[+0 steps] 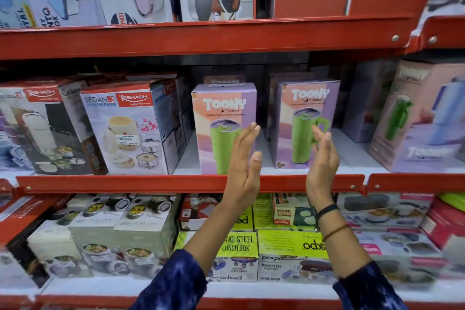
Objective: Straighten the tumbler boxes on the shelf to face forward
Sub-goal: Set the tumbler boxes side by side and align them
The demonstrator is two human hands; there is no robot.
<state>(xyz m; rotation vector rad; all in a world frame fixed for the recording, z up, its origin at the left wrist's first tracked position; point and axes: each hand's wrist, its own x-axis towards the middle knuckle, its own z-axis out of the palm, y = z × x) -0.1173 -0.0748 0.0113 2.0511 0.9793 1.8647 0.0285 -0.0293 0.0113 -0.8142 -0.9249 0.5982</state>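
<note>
Two purple-and-pink Toony tumbler boxes with a green tumbler printed on them stand on the middle shelf (176, 182). The left tumbler box (221, 113) faces forward. The right tumbler box (305, 108) is turned slightly to the left and sits a little further back. A third, larger Toony box (422, 118) leans at the far right, angled. My left hand (245, 161) is raised in front of the left box's lower right corner, fingers apart, holding nothing. My right hand (323, 161) hovers in front of the right box's lower right, open, touching nothing that I can make out.
Rishabh lunch-pack boxes (125, 128) crowd the middle shelf's left side. More tumbler boxes stand behind in shadow. The red upper shelf edge (201, 38) overhangs close above. Lunch boxes (236, 246) fill the lower shelf beneath my forearms.
</note>
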